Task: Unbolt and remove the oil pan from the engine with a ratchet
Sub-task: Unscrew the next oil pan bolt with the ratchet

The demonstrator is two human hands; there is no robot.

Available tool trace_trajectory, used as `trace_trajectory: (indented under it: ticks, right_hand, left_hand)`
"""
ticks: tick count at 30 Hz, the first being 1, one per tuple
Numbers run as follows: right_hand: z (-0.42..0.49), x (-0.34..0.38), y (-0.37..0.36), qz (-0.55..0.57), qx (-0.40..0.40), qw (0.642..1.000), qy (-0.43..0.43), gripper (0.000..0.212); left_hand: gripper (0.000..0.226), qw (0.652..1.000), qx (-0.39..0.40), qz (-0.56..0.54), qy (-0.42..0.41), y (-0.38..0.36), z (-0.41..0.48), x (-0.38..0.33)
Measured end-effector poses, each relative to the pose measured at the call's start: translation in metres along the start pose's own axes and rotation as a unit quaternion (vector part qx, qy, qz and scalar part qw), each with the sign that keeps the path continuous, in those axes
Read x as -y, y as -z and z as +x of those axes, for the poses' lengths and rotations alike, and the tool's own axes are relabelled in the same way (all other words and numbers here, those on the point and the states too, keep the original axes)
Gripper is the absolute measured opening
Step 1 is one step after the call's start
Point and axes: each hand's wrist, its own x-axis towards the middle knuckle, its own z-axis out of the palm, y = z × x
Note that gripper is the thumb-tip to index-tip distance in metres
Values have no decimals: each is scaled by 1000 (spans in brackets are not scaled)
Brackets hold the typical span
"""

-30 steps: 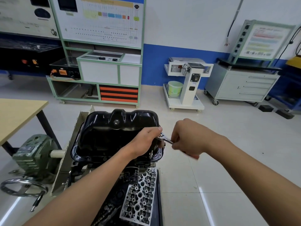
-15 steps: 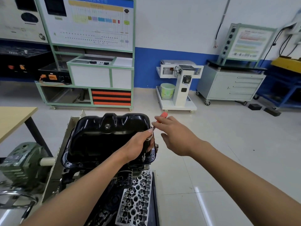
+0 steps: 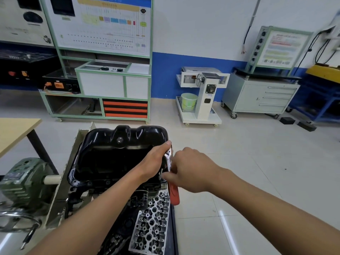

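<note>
A glossy black oil pan (image 3: 114, 153) sits on top of the upturned engine (image 3: 132, 205) in front of me. A ratchet (image 3: 173, 188) with a chrome head and a red handle stands at the pan's right flange, handle pointing down toward me. My left hand (image 3: 156, 161) grips the ratchet's head, thumb up along it. My right hand (image 3: 191, 170) holds the upper part of the red handle, fingers curled round it. The bolt under the socket is hidden by my hands.
A cylinder head (image 3: 152, 223) lies at the engine's near end. The engine stand's green gearbox (image 3: 22, 183) and hand wheel (image 3: 16, 221) are at the left, beside a wooden table (image 3: 14, 131). Training cabinets (image 3: 103, 74), a white cart (image 3: 200, 100) and a grey drawer unit (image 3: 261, 96) line the far wall.
My right hand swung the red handle from pointing away at the pan's far right corner round toward me, so it now hangs down. My left hand stayed on the ratchet head.
</note>
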Motion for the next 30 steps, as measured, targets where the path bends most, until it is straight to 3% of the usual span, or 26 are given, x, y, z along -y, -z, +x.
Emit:
trace_trajectory:
  ticks: [6,10,12,15,19,22,26,28,30]
  right_hand:
    - [8,-16,23,-44,92,995,-11,41]
    - [24,-34,26,-150,26,987,-50,5]
    - [35,-38,19,-166,-20,985,-46,27]
    - [47,-38,6,-73,-36,996,25,52]
    - [46,-35,-6,33,-26,997,57,67]
    - [39,-40,-4,3,-59,998,20,59]
    - [24,-38,10,-98,-39,992,-64,19]
    - [17,-33,17,-124,-18,988,-88,15]
    - [10,-26,20,-119,-11,989,-86,24]
  left_hand:
    - [75,1000,17,8,-1,7,-6,-9]
    - [48,998,25,48,-16,11,-7,-12]
    - [41,998,40,53,-17,10,-5,-13]
    - [39,997,68,35,-8,8,-5,-13]
    - [44,997,78,15,-8,12,-6,-10]
    - [47,999,51,3,-8,11,-6,-10]
    - [45,1000,13,9,0,6,-5,-15]
    - [49,1000,8,12,-2,3,-4,-14]
    - [53,1000,1,14,-1,1,-2,-12]
